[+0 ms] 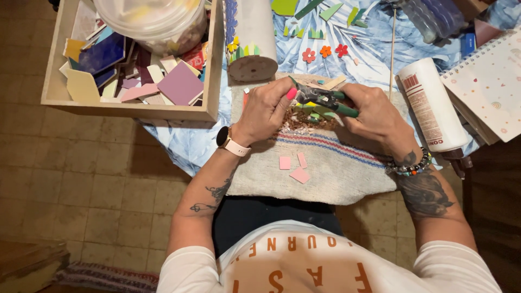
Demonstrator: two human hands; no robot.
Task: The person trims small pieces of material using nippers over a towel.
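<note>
My right hand (pixel 374 116) grips green-handled tile nippers (pixel 325 100) over a beige striped cloth (pixel 336 168). My left hand (pixel 266 111), with pink nails, pinches a small tile piece at the nippers' jaws; the piece itself is mostly hidden by my fingers. Under both hands lies a heap of small green and yellow tile bits and brown crumbs (pixel 306 116). Three pink tile pieces (pixel 294 165) rest on the cloth nearer to me.
A wooden box (pixel 214 76) of coloured tile shards holds a clear plastic tub (pixel 154 19) at the left. A white cylinder (pixel 252 46) with mosaic, small tile flowers (pixel 324 52), a white glue bottle (pixel 431 106) and a spiral notebook (pixel 491 87) surround the cloth. Tiled floor lies left.
</note>
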